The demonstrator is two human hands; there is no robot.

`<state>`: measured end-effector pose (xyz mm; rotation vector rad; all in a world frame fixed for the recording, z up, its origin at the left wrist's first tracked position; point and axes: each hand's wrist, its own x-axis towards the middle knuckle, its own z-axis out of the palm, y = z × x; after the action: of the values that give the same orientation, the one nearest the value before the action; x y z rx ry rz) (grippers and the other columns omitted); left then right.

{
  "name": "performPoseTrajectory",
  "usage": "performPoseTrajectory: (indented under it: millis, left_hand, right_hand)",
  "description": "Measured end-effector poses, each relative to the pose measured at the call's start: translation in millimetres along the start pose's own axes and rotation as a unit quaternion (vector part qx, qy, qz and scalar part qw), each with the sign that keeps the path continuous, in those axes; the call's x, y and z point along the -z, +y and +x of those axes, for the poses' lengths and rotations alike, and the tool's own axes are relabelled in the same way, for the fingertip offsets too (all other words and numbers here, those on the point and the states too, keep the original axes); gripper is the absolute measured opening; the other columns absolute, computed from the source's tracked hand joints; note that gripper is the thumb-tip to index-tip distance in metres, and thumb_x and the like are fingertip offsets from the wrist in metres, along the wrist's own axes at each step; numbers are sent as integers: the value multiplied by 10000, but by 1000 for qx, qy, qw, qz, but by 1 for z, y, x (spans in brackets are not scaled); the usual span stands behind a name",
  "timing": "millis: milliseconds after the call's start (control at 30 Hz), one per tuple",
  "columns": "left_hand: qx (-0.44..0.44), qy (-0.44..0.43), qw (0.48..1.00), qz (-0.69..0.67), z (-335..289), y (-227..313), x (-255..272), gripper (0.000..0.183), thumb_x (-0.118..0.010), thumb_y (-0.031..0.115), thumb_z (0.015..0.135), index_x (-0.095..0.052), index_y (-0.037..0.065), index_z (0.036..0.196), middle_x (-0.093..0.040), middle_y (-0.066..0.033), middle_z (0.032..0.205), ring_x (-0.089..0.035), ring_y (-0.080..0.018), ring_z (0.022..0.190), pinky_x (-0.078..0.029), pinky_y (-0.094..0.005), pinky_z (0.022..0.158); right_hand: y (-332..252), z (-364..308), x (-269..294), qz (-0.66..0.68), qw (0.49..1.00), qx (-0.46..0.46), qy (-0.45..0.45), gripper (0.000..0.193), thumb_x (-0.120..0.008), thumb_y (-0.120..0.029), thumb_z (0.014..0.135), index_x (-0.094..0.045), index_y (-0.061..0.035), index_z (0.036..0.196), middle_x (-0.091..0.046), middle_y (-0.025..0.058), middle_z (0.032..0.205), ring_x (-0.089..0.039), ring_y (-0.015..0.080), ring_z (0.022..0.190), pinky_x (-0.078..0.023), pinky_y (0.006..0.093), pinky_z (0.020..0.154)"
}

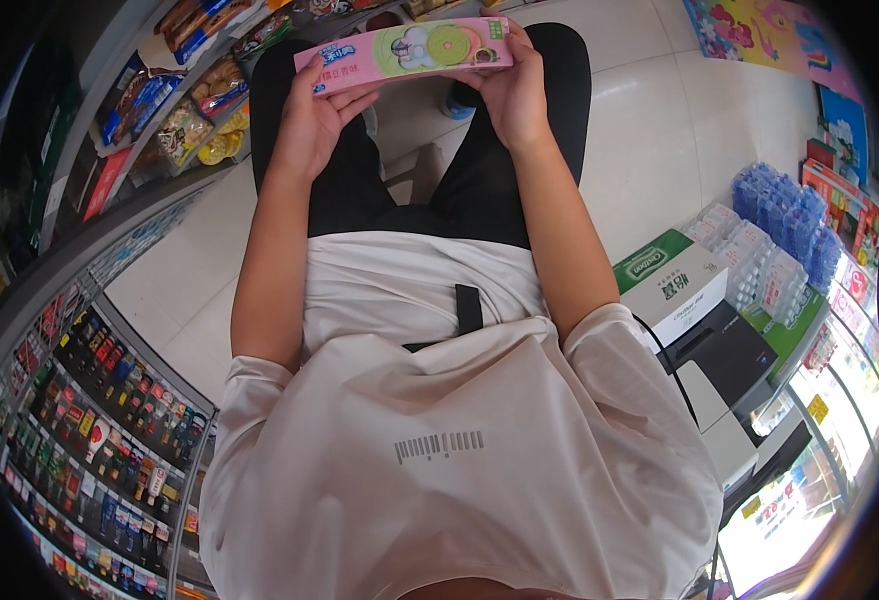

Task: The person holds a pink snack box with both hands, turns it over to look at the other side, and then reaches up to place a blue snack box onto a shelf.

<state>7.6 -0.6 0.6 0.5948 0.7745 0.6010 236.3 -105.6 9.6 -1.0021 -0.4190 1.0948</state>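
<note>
A long, flat pink snack package [405, 54] with pale green round cookie pictures is held level above my knees. My left hand [318, 112] grips its left end, thumb on the front and fingers curled beneath. At the right end my right hand [513, 88] holds it the same way, fingers partly hidden behind the package. Both arms reach forward over my black trousers [423, 215].
Shelves with bagged snacks [185, 130] rise close on the left. Racks of small goods [110, 420] stand behind them. To the right are a green-and-white carton [675, 285], bottled water packs [760, 255], and a black device [725, 355]. Pale tiles [645, 130] cover the floor.
</note>
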Motion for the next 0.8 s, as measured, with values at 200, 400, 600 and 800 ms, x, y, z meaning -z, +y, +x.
performPoseTrajectory:
  millis: [200, 400, 600, 800]
  left_hand:
    - [0, -7, 1000, -20, 0, 0, 6, 483, -486, 405, 1053, -539, 15, 1333, -660, -199, 1316, -651, -348, 1232, -467, -531, 1114]
    - [-3, -14, 999, -37, 1, -2, 11, 459, -510, 381, 1027, -555, 25, 1313, -668, -195, 1297, -654, -346, 1210, -474, -538, 1099]
    - [-1, -18, 999, -50, 1, -4, 14, 447, -519, 348, 1005, -555, 28, 1316, -666, -200, 1302, -643, -363, 1227, -456, -562, 1107]
    - [-6, -54, 997, -55, 0, -4, 17, 450, -527, 329, 1009, -535, 19, 1334, -656, -182, 1308, -638, -338, 1233, -459, -555, 1108]
  right_hand:
    - [-1, -1, -1, -18, 1000, -4, -4, 438, -370, -301, 1058, -443, -50, 1409, -567, 188, 1353, -621, 325, 1227, -590, 494, 965]
    - [0, -4, 0, 22, 999, -31, 6, 548, -433, -374, 1014, -404, -79, 1474, -580, 170, 1353, -603, 314, 1250, -536, 490, 1009]
    - [-1, -5, 0, 19, 999, -33, 9, 549, -432, -394, 1019, -406, -83, 1471, -580, 165, 1351, -604, 311, 1247, -536, 490, 1006]
    - [-3, -6, -2, 12, 999, -36, 11, 563, -423, -413, 1026, -399, -80, 1479, -581, 163, 1344, -607, 308, 1237, -545, 483, 989]
